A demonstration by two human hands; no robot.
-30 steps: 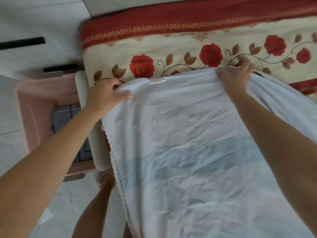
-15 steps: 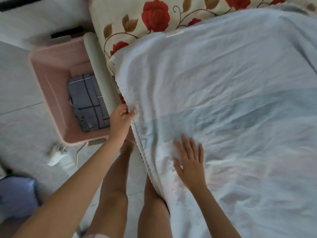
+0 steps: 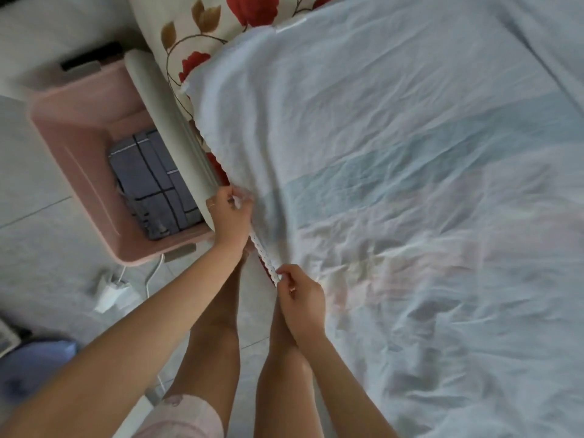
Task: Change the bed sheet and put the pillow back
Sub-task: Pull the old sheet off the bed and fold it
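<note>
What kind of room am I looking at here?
Most likely a home bedroom: a wrinkled white sheet spread over cream rose-print bedding on a bed, with a pink plastic bin beside it on a pale tiled floor.

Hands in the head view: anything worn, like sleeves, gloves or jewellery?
No sleeves or gloves: both forearms are bare as far as the frame shows. The left hand seems to carry a thin ring; the right hand may too, too blurred to confirm.
</note>
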